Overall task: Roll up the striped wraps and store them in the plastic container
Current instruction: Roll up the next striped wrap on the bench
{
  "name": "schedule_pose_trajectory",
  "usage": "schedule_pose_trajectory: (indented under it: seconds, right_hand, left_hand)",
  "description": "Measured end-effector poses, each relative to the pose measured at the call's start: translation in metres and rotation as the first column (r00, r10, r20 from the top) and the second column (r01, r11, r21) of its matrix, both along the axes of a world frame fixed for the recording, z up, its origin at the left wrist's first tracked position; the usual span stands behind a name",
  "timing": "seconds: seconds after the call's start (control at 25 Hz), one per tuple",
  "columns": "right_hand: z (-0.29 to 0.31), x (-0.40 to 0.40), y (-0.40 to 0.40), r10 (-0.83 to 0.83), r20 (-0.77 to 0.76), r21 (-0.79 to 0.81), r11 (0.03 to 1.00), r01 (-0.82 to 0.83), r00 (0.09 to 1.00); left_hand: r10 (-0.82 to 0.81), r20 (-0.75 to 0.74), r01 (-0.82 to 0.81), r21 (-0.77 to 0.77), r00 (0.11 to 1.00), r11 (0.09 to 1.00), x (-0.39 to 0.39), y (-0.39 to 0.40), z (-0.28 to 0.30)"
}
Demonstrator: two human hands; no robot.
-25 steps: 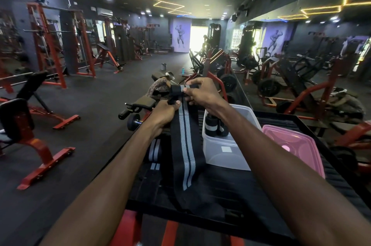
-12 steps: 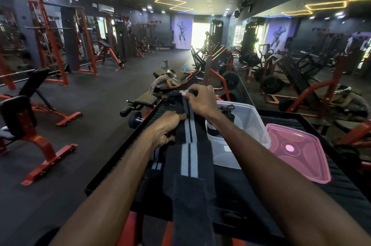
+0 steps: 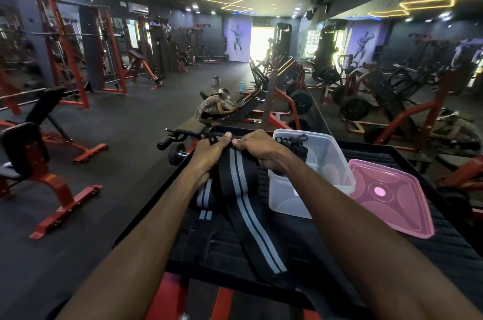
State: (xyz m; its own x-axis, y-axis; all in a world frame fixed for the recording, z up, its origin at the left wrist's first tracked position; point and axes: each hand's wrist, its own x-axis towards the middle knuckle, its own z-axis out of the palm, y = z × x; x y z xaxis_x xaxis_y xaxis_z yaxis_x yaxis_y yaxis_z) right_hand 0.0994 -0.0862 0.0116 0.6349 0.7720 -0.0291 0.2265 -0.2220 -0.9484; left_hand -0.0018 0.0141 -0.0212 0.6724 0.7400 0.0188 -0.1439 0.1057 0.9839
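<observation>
The far end of a striped wrap [image 3: 245,204] is pinched by the left hand [image 3: 209,153] and right hand [image 3: 258,148], fingers curled, over the bench [image 3: 431,246]. Just beside the right hand, the plastic container [image 3: 292,197] is seen with dark wraps inside.

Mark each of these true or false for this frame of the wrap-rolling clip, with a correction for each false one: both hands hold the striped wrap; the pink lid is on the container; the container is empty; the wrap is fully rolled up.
1. Both hands hold the striped wrap. True: the left hand and right hand grip its far end.
2. The pink lid is on the container. False: it lies on the black surface beside the open plastic container.
3. The container is empty. False: dark wraps already sit inside.
4. The wrap is fully rolled up. False: a long length trails flat toward the camera.
</observation>
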Motion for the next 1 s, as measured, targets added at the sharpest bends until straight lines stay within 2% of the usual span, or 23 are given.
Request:
schedule_pose_trajectory:
  seconds: [0.04, 0.12, 0.2, 0.36, 0.48, 0.6, 0.72, 0.84, 0.92, 1.0]
  right_hand:
    - [0.002, -0.003, 0.0, 0.016, -0.095, 0.007, 1.0, -0.015, 0.995]
    - [0.001, -0.006, 0.003, -0.004, -0.145, 0.024, 1.0, 0.007, 0.989]
    - [-0.006, -0.006, 0.008, -0.062, -0.101, 0.044, 0.997, 0.067, 0.993]
    - [-0.024, -0.006, 0.016, -0.194, 0.088, 0.082, 0.979, 0.187, 0.977]
    - [-0.033, -0.015, 0.017, -0.26, 0.135, 0.17, 0.957, 0.237, 0.956]
    - [-0.044, -0.02, 0.017, -0.312, 0.148, 0.253, 0.929, 0.269, 0.938]
    - [-0.055, -0.018, 0.019, -0.328, 0.125, 0.275, 0.918, 0.285, 0.936]
    - [-0.061, -0.013, 0.023, -0.282, 0.041, 0.235, 0.935, 0.265, 0.959]
    - [-0.063, -0.01, 0.024, -0.264, 0.062, 0.178, 0.952, 0.25, 0.963]
    - [-0.065, -0.009, 0.024, -0.26, 0.106, 0.209, 0.949, 0.235, 0.96]
  left_hand:
    - [0.032, -0.001, -0.032, 0.005, 0.999, 0.999, 0.001, 0.002, 0.0]
    - [0.05, -0.012, -0.05, -0.002, 0.999, 0.999, 0.005, 0.006, -0.002]
    - [0.041, -0.015, -0.041, 0.011, 0.999, 0.999, 0.007, 0.007, -0.006]
    - [0.057, 0.051, -0.058, 0.023, 0.997, 0.998, 0.008, 0.005, -0.013]
    - [0.078, 0.088, -0.078, -0.003, 0.993, 0.997, 0.008, 0.009, -0.023]
    - [0.06, 0.096, -0.059, -0.014, 0.994, 0.998, 0.008, 0.014, -0.033]
    - [0.061, 0.096, -0.069, 0.084, 0.993, 0.994, 0.008, 0.012, -0.037]
    - [0.073, 0.095, -0.089, 0.174, 0.993, 0.981, 0.009, 0.013, -0.043]
    - [0.059, 0.09, -0.075, 0.186, 0.994, 0.98, 0.009, 0.015, -0.047]
    - [0.048, 0.093, -0.065, 0.182, 0.995, 0.981, 0.009, 0.017, -0.049]
